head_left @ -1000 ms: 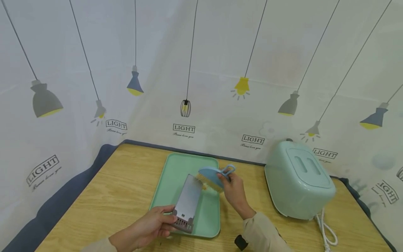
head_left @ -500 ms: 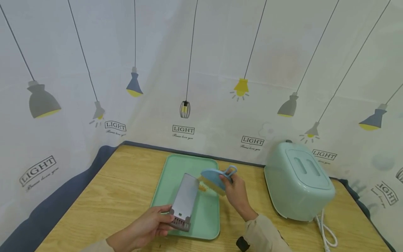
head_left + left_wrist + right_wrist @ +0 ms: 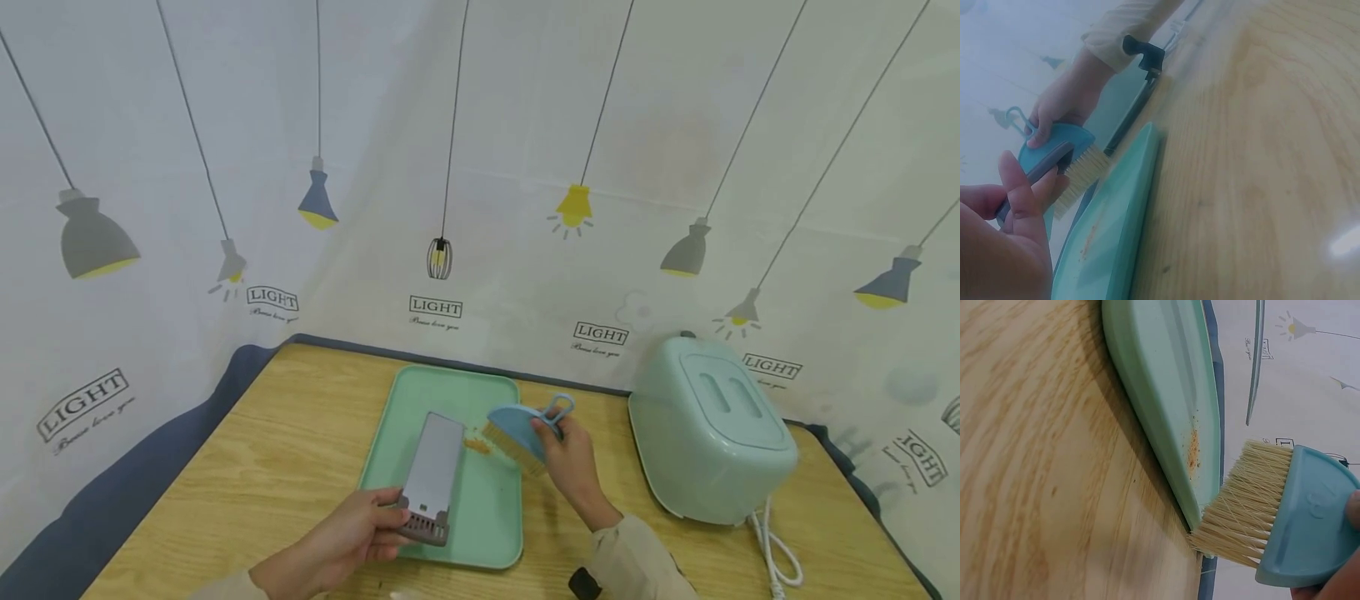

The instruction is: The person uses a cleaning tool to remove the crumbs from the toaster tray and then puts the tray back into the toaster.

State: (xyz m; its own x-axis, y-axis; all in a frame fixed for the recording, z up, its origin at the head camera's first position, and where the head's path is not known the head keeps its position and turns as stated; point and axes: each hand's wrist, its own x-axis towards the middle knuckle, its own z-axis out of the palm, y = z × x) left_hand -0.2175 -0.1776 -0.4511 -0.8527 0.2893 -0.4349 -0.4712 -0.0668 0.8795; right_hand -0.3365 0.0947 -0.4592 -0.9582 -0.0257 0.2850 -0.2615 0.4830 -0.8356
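My left hand (image 3: 341, 537) grips the brown, slotted end of a flat grey metal crumb tray (image 3: 437, 454), thumb on top. The crumb tray is tilted above a mint-green serving tray (image 3: 491, 517), and the right wrist view shows it edge-on, apart from the green surface. On the green tray lies a small pile of orange-brown crumbs (image 3: 477, 446), just right of the crumb tray. My right hand (image 3: 573, 468) pinches a blue brush (image 3: 1316, 519) near its looped handle. Its pale bristles (image 3: 1241, 503) hang over the green tray's right rim, beside the crumbs.
A mint-green toaster (image 3: 712, 433) stands at the right of the wooden table (image 3: 247, 450), its white cord (image 3: 772, 550) coiled in front. Behind the table hangs a white curtain (image 3: 510, 167) printed with lamps.
The brush has moved right, away from the crumb tray and the pile. The crumb tray has shifted slightly left, so more of the crumbs show. Both hands keep their hold.
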